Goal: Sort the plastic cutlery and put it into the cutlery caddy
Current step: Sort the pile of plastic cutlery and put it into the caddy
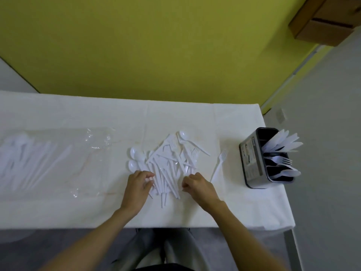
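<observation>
A loose pile of white plastic cutlery [168,163] lies mid-table: spoons at its left, forks and knives crossed over each other. My left hand [137,185] rests at the pile's near-left edge, fingers curled around a handle there. My right hand [197,185] sits at the near-right edge, fingers curled; whether it holds a piece is unclear. One fork [218,165] lies apart, right of the pile. The dark cutlery caddy [252,163] stands at the table's right edge with knives in the far compartment, forks in the middle and spoons in the near one.
A clear plastic bag [58,159] holding more white cutlery lies on the left of the white tablecloth [97,208]. A yellow wall runs behind the table. A cardboard box [326,22] sits on the grey floor at upper right. The table's right edge is just past the caddy.
</observation>
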### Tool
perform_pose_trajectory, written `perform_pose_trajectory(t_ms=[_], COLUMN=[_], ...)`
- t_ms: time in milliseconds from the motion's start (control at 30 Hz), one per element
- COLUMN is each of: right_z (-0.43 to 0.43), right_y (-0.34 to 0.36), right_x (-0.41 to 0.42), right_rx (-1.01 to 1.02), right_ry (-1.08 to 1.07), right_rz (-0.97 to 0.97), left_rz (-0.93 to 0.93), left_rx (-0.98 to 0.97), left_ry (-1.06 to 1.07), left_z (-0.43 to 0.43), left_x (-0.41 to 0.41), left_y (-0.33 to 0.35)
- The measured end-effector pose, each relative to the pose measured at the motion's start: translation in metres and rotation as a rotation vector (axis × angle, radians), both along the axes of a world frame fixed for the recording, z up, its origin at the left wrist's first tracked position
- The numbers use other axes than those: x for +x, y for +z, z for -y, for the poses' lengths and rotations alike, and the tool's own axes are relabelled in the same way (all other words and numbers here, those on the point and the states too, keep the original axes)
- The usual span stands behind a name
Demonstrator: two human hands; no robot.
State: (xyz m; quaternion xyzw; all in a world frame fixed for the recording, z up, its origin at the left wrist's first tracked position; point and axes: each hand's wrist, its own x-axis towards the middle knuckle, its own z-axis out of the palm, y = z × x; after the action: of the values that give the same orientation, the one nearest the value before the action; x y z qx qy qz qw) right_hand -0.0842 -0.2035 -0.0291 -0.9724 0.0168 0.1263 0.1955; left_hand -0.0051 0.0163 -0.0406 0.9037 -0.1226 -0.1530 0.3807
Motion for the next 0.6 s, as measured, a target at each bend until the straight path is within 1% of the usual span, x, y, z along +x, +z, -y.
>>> perform_pose_trajectory(t_ms=[133, 267, 367, 433, 600], right_z=[0.017, 0.036, 0.048, 0.056, 0.07], right_y=[0.002, 0.005, 0.006, 0.006, 0.013], right_x=[-0.001, -0.008, -0.015, -0.019, -0.025], right_rx=[-0.066, -0.08, 0.0, 0.075, 0.17], right_ry=[-0.035, -0.116, -0.171, -0.209, -0.285], right_rz=[0.019, 0.012, 0.009, 0.028, 0.051], left_rz=[0.034, 0.106, 0.161, 0.157, 0.177], left_rx=[0.007, 0.035, 0.077, 0.087, 0.098], left_ry=[-0.064, -0.196, -0.292, -0.302, -0.298], left_z=[0.005, 0.014, 0.021, 0.025, 0.021], left_x=[-0.003, -0.001, -0.001, 0.0, 0.005], left_y=[-0.001, -0.001, -0.003, -0.003, -0.007])
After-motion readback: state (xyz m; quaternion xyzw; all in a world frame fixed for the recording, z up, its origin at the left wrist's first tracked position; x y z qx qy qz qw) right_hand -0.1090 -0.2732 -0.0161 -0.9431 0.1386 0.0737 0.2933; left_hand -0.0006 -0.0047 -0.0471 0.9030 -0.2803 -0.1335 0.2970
